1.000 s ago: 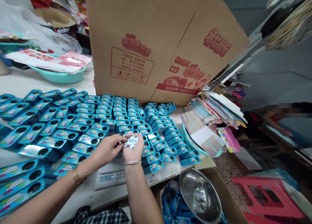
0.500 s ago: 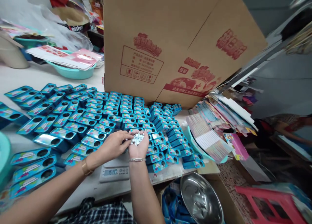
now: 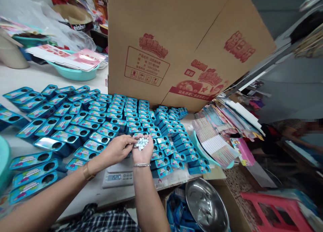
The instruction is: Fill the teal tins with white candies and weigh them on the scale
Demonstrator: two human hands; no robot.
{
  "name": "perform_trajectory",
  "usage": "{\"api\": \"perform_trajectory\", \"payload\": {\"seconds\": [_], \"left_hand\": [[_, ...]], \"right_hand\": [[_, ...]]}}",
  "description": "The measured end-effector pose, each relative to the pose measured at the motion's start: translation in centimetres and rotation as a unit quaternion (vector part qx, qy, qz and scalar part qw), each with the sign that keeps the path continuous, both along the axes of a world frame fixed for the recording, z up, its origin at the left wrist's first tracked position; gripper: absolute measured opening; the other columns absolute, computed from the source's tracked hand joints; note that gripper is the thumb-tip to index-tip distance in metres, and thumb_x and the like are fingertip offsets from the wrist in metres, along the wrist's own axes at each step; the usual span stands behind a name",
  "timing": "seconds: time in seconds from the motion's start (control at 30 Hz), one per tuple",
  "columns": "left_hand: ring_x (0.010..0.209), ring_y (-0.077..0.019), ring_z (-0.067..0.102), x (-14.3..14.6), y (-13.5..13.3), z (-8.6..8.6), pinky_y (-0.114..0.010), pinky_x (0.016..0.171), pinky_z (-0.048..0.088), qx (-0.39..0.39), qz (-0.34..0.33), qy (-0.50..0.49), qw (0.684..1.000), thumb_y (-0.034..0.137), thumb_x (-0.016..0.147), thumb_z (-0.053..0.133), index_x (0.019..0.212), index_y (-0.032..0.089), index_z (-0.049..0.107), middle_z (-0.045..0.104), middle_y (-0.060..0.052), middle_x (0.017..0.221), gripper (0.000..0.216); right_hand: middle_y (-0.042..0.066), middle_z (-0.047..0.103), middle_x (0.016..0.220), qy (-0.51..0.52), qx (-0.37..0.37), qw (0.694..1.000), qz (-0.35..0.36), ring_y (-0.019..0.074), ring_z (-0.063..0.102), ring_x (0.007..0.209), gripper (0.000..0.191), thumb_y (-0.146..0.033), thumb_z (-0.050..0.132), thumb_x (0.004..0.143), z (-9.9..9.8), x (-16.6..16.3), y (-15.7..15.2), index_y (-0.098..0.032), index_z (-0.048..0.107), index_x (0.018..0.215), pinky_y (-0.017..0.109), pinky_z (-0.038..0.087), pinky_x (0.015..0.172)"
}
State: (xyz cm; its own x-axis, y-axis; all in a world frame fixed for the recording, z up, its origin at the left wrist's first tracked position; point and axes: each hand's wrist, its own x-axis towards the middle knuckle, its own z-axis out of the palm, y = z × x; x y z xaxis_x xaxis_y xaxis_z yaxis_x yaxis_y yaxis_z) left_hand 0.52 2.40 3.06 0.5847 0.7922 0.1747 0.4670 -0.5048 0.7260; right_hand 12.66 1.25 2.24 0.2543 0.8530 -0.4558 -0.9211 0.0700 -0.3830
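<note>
Above the near part of the surface [image 3: 98, 198], the right hand [image 3: 143, 152] was cupped palm up beneath a heap of pale pellets [image 3: 141, 143]. The left hand [image 3: 124, 146] met it, fingers bunched at the heap's left edge; whether they pinched any could not be told. Handling of this heap looked unfinished. Blue tins [image 3: 93, 145] spread left, far and right, many with visible top holes, their fill unclear. The nearby scale [image 3: 117, 178] seemed to show digits beginning 152.
</note>
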Motion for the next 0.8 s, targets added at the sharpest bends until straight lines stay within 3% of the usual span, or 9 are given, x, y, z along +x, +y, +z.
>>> {"api": "perform_trajectory", "payload": {"seconds": [0.13,0.33,0.53,0.8], "left_hand": [[0.095,-0.0213,0.066,-0.1,-0.1,-0.1,-0.030,0.085,0.050,-0.007,0.010,-0.004,1.000,0.032,0.089,0.057,0.105,0.027,0.076,0.075,-0.003,0.101,0.025],[0.095,-0.0190,0.067,-0.3,0.0,0.2,-0.028,0.087,0.049,-0.019,-0.014,-0.013,1.000,0.026,0.088,0.056,0.107,0.028,0.075,0.075,-0.001,0.105,0.027],[0.096,-0.0207,0.067,0.1,-0.2,0.6,-0.030,0.085,0.050,-0.009,0.012,-0.028,0.999,0.033,0.090,0.055,0.104,0.027,0.076,0.075,-0.003,0.103,0.025],[0.093,-0.0191,0.066,0.9,-0.8,0.3,-0.031,0.086,0.049,0.024,0.054,-0.067,0.996,0.031,0.091,0.056,0.095,0.025,0.075,0.074,-0.003,0.097,0.020]], "right_hand": [[-0.006,0.051,0.057,0.001,-0.005,1.000,-0.002,0.0116,0.054,0.054,0.031,-0.036,0.045,0.090,0.0,-0.2,0.0,-0.023,0.039,0.063,0.030,0.052,0.068],[-0.006,0.052,0.057,0.026,-0.003,1.000,-0.004,0.0105,0.054,0.054,0.032,-0.035,0.045,0.091,0.3,-0.1,-0.1,-0.022,0.041,0.062,0.029,0.052,0.067],[-0.007,0.050,0.056,-0.074,0.005,0.997,-0.002,0.0130,0.053,0.052,0.033,-0.040,0.051,0.086,0.6,0.1,0.1,-0.024,0.036,0.062,0.035,0.053,0.068],[-0.006,0.048,0.056,0.007,-0.012,1.000,0.018,0.0114,0.053,0.053,0.031,-0.031,0.040,0.091,1.2,0.1,0.1,-0.023,0.036,0.061,0.030,0.054,0.069]]}}
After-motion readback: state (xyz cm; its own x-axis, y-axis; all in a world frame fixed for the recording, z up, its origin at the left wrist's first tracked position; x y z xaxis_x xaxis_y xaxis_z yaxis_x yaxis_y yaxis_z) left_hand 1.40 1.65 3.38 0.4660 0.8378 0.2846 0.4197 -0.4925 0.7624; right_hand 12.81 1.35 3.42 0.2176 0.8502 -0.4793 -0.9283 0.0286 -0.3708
